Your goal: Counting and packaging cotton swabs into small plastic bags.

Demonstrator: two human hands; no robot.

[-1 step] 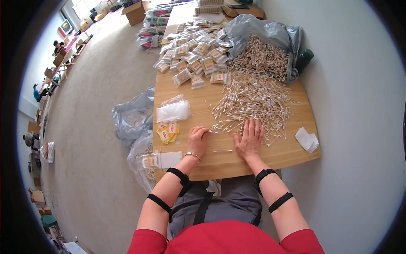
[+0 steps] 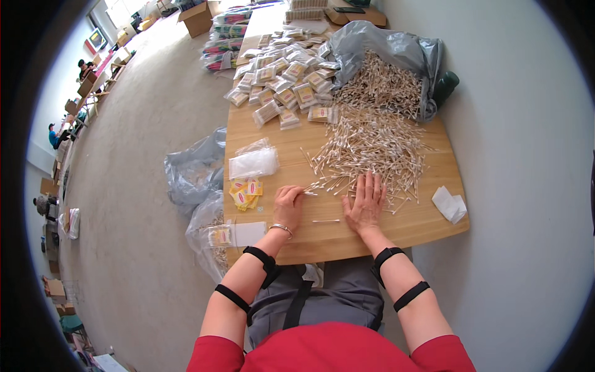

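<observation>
L side of desk [image 2: 291, 149]: clear plastic bags [image 2: 254, 162], yellow cards [image 2: 246, 193] just below. Next, L hand [image 2: 288, 206], fingers curled, pinching a few cotton swabs [image 2: 311, 193], tips poking out to R. One loose swab [image 2: 326, 221] btwn hands. R hand [image 2: 365, 206] palm-down, fingers straight & approx. tog., thumb apart, fingertips at near edge of big swab pile [image 2: 381, 146]. Far R: white tissue [image 2: 449, 204].

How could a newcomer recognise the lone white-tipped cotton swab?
On the brown wooden table, find the near edge. Between the bare left hand and bare right hand lies the thin swab. Unlike the loose heaped swabs, it lies alone.
</observation>
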